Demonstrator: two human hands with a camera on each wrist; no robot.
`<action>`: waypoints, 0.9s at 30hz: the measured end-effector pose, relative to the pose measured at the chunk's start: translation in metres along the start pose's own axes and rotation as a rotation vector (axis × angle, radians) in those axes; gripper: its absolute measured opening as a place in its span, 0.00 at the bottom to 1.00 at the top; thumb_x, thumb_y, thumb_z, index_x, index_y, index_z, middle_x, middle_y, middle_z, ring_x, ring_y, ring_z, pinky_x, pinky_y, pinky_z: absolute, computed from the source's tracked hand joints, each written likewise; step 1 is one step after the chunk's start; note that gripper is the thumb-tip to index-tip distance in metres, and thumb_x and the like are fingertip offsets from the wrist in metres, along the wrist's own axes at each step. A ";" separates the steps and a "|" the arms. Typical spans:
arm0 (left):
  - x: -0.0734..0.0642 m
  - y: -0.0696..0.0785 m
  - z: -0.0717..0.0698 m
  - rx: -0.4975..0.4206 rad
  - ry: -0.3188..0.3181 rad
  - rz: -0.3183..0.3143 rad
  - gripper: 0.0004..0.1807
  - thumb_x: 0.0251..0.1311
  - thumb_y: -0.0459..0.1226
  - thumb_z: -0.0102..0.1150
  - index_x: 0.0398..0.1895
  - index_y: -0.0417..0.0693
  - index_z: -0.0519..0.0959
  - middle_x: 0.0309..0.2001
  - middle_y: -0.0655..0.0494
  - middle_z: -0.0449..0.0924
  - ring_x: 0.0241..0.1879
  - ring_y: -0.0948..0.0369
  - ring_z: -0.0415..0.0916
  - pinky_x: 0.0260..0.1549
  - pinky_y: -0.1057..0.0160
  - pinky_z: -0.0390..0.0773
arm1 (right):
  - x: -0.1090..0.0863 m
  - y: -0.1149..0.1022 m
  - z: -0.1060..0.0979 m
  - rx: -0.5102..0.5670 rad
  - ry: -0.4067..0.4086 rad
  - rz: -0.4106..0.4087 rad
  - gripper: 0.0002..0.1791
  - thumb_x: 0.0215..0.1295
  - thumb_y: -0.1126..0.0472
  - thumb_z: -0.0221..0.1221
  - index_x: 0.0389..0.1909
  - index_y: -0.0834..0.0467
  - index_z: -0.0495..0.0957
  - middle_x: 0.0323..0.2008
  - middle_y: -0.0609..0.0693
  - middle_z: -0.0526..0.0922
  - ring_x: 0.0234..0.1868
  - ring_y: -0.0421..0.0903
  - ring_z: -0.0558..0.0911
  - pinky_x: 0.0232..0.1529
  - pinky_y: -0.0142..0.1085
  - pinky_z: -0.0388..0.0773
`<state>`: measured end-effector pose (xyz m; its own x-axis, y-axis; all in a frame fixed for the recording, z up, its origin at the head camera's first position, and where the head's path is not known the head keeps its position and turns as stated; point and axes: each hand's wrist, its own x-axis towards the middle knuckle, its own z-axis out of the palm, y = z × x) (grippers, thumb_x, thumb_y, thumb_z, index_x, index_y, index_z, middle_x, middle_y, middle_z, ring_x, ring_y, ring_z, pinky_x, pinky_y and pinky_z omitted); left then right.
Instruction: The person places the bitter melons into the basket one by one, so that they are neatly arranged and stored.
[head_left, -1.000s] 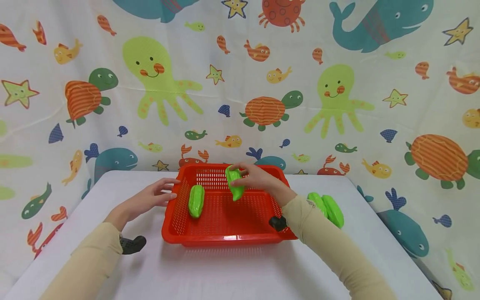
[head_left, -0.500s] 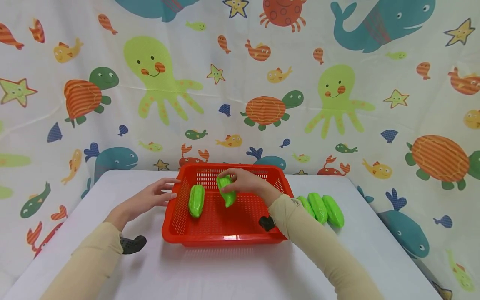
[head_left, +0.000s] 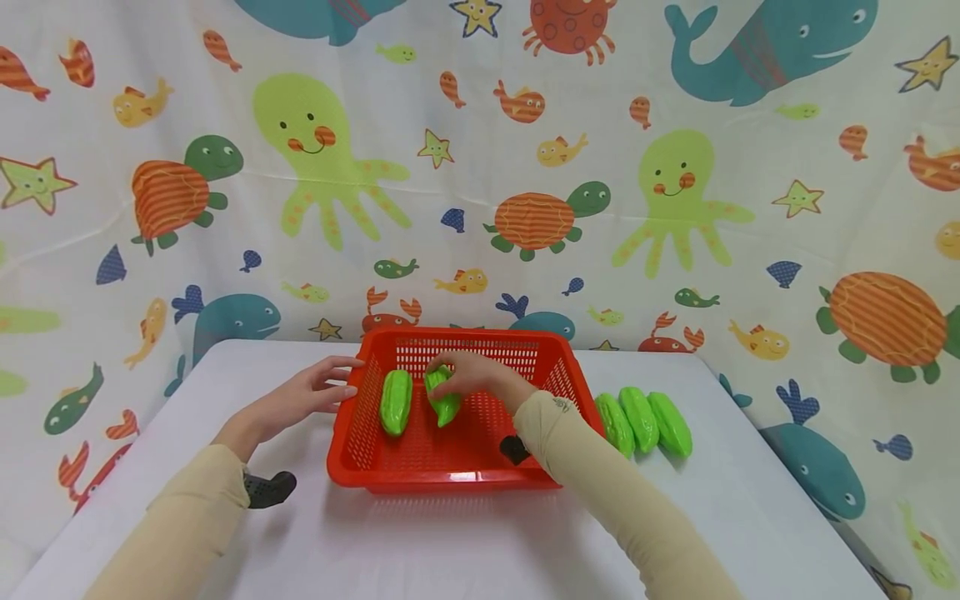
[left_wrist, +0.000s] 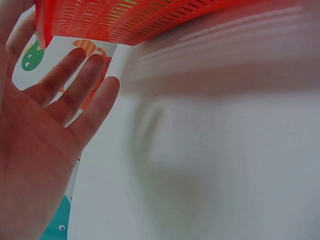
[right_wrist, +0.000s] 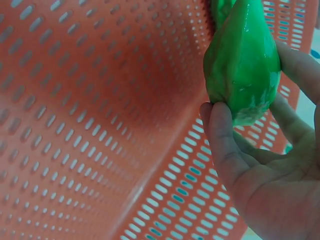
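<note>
My right hand point(head_left: 478, 375) pinches a glossy green star fruit point(head_left: 446, 408) between thumb and fingers, inside the red plastic basket point(head_left: 461, 477). In the right wrist view the held star fruit point(right_wrist: 244, 62) shows its ridges and tapering end, above the slotted wall. A second star fruit point(head_left: 395, 403) lies lengthwise on the basket's left side, just left of the held one. My left hand point(head_left: 303, 393) is at the basket's left rim, its fingers extended and loosely spread; in the left wrist view the left hand point(left_wrist: 45, 130) has its palm showing and grips nothing.
Several more green star fruits point(head_left: 638, 418) lie in a row on the white table point(head_left: 420, 550), right of the basket. Behind the table hangs a curtain point(head_left: 465, 208) printed with sea animals.
My right hand has carried the held star fruit leftward and down into the basket, closer to the one lying there. More of the right-hand row shows past the sleeve. The left hand stays at the rim.
</note>
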<state>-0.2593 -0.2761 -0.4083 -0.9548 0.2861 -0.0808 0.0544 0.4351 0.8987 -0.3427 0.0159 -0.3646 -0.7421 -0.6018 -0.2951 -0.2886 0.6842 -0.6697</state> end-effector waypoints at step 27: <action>0.003 -0.003 -0.001 -0.002 -0.008 0.001 0.38 0.64 0.51 0.59 0.73 0.55 0.56 0.69 0.41 0.60 0.64 0.42 0.65 0.52 0.45 0.78 | 0.014 0.005 0.022 -0.112 0.016 -0.042 0.28 0.60 0.56 0.67 0.61 0.55 0.73 0.62 0.54 0.73 0.60 0.48 0.71 0.62 0.41 0.68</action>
<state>-0.2624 -0.2772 -0.4105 -0.9523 0.2936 -0.0837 0.0544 0.4329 0.8998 -0.3414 0.0015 -0.3871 -0.7370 -0.6250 -0.2571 -0.3850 0.7009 -0.6005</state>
